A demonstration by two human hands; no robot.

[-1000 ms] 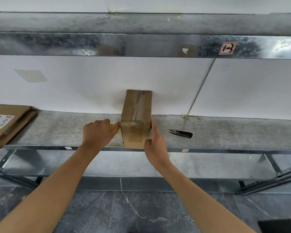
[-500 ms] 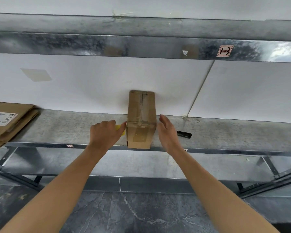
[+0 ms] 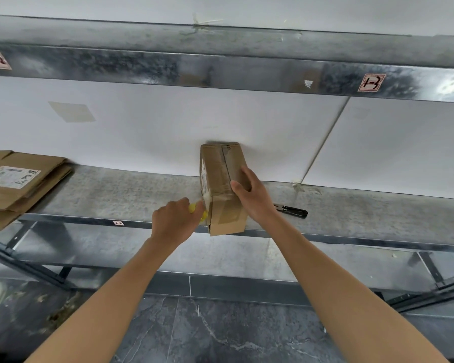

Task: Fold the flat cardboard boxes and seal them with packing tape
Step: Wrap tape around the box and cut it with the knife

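A small folded cardboard box (image 3: 220,179) stands on the grey metal shelf (image 3: 116,195), its far end against the white back wall and its near end slightly past the shelf's front edge. Clear tape runs along its top and down its near face. My right hand (image 3: 252,195) lies on the box's top right edge, fingers curled over it. My left hand (image 3: 176,221) sits just left of the box's near corner and grips a yellow tape roll (image 3: 198,210), mostly hidden by the fingers.
A stack of flat cardboard boxes (image 3: 19,184) with a white label lies at the shelf's left end. Black snips (image 3: 291,210) lie on the shelf just right of my right wrist. A metal shelf beam runs overhead; a dark tiled floor is below.
My right hand has moved from the box's right side up onto its top. The box has turned slightly. My left hand stays beside the box with the tape roll.
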